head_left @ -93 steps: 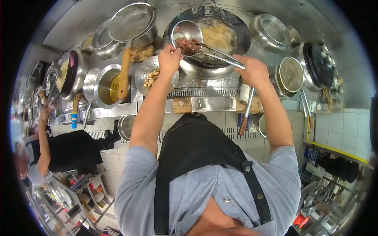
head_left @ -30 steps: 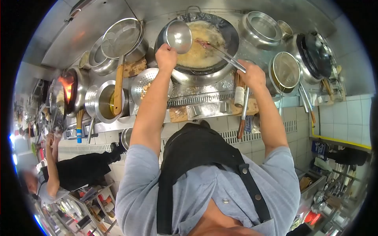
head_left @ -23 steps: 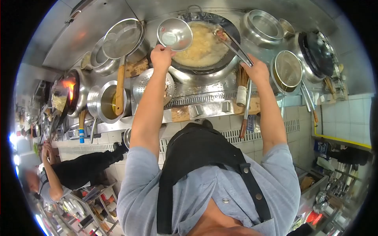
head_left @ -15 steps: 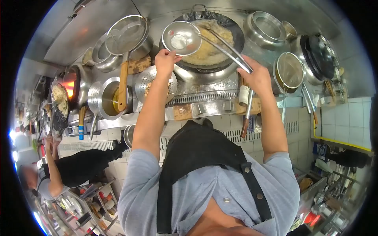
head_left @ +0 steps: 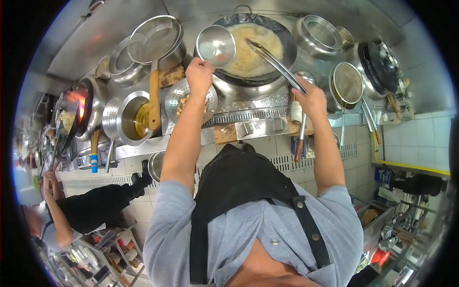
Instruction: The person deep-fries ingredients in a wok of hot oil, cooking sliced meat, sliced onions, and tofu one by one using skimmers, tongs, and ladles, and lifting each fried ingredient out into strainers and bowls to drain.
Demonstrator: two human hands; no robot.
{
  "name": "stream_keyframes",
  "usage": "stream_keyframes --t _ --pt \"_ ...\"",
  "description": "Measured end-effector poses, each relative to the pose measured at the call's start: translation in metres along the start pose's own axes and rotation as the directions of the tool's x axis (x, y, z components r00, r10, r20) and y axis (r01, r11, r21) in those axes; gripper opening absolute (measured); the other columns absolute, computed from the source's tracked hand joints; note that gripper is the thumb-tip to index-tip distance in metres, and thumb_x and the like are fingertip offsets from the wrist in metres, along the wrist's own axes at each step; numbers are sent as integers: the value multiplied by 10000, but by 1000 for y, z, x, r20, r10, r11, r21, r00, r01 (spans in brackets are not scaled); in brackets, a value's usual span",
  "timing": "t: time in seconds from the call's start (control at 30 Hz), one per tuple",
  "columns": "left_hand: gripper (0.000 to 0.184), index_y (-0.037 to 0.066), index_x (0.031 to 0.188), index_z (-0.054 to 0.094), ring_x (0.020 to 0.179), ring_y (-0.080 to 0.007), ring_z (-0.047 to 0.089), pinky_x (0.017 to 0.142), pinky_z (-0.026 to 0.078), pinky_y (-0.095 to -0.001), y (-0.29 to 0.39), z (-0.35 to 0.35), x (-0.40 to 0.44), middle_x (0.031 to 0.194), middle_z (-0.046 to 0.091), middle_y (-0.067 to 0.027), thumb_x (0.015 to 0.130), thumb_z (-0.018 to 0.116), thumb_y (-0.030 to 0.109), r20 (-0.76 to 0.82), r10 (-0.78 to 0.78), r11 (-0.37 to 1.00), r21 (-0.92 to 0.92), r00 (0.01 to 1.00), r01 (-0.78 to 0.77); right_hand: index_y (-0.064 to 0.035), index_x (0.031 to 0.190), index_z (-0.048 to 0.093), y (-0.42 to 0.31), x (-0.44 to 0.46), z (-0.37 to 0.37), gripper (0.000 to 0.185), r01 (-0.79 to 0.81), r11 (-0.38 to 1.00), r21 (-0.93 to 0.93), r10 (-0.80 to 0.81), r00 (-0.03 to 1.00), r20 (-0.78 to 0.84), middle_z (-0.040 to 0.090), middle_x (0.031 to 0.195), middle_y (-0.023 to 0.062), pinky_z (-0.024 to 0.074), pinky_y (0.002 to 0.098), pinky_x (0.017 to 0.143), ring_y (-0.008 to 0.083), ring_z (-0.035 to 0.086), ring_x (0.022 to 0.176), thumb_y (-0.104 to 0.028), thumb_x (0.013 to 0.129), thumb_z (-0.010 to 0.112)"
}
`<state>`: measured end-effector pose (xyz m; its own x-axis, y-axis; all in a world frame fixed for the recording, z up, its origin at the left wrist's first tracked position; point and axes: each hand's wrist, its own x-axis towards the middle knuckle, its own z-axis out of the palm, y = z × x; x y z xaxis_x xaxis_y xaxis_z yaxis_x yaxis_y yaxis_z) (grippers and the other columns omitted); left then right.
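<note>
My left hand [head_left: 199,75] pinches the rim of a small metal bowl [head_left: 216,46], which is tilted over the left side of a large black wok [head_left: 290,45]. No meat shows in the bowl. Pale bubbling liquid [head_left: 258,50] fills the wok's middle. My right hand [head_left: 311,99] is closed on long metal tongs [head_left: 277,64], whose tips are over the liquid, slightly apart with nothing visible between them. Under my left wrist lies a perforated ladle [head_left: 209,104] holding small brown pieces [head_left: 183,101].
Left stand a strainer with a wooden handle [head_left: 154,95] and a pot of yellow oil [head_left: 125,125]. Right are a round sieve [head_left: 347,85], stacked metal pots [head_left: 319,36] and a black wok [head_left: 382,71]. At far left a co-worker [head_left: 60,215] works at another wok near a flame [head_left: 81,105].
The reddish meat has left the bowl and was seen in the wok, then between the tong tips. Since then the tongs have swung over the wok's middle. The co-worker's wok has moved.
</note>
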<state>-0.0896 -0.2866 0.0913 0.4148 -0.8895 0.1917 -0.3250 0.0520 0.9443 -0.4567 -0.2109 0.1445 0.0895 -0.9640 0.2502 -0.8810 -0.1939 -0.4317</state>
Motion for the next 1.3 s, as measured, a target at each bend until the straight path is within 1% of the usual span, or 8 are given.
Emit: stream_keyframes --t 0.17,0.27,0.5,0.67,0.83,1.2,1.27,1.3 --pt "183 -36 824 585 674 -194 731 632 551 -306 -13 -37 -32 747 707 -134 924 651 103 -57 -37 987 -159 998 28 -262 1383 621 10 -8 10 571 -339 916 -215 368 924 109 715 1134 200 527 477 921 396 678 1052 -345 837 766" --pt "191 -24 842 579 680 -170 715 640 544 -284 13 -71 -86 777 702 -120 956 650 111 15 -143 983 -112 990 144 -266 1387 616 18 -18 23 577 -331 932 -152 338 941 27 716 1127 201 528 483 919 403 676 1052 -352 835 764" --pt "136 -25 943 551 767 -198 708 733 607 -316 -39 -125 -172 866 665 -119 994 614 84 241 -387 752 -475 890 456 -154 1395 604 29 -64 50 622 -274 962 -6 271 953 -137 695 1198 218 527 459 936 409 671 1082 -375 838 772" --pt "102 -19 967 559 796 -195 682 778 614 -340 -52 -165 -192 897 652 -119 995 608 66 310 -413 711 -479 857 516 -21 1404 566 -12 -178 46 671 -402 851 337 430 903 -8 729 1142 133 524 299 815 150 659 908 -263 830 816" --pt "140 3 898 540 764 -186 693 742 611 -310 -68 -177 -199 860 654 -122 991 616 73 307 -432 682 -504 848 530 -12 1458 504 -45 -283 75 795 -537 746 395 558 827 72 711 1122 131 513 281 767 163 594 798 -248 783 850" --pt "121 14 929 530 786 -206 694 756 604 -331 -48 -190 -234 895 658 -123 997 608 76 177 -450 690 -554 876 466 4 1469 450 -30 -134 201 844 -401 914 56 368 880 300 593 1281 333 484 481 1014 439 604 1158 -330 773 790" --pt "128 5 910 535 794 -206 702 748 608 -333 -47 -196 -248 913 662 -137 992 609 70 56 -484 693 -585 873 421 36 1469 444 8 -130 230 853 -332 938 99 297 918 261 664 1183 296 560 422 850 347 709 971 -333 785 797" --pt "110 -14 974 571 792 -209 693 759 600 -323 -51 -202 -259 913 665 -130 985 615 87 14 -499 699 -584 866 413 34 1477 432 -6 -122 209 874 -426 893 142 341 850 402 675 1150 273 563 398 758 305 711 860 -338 779 802"
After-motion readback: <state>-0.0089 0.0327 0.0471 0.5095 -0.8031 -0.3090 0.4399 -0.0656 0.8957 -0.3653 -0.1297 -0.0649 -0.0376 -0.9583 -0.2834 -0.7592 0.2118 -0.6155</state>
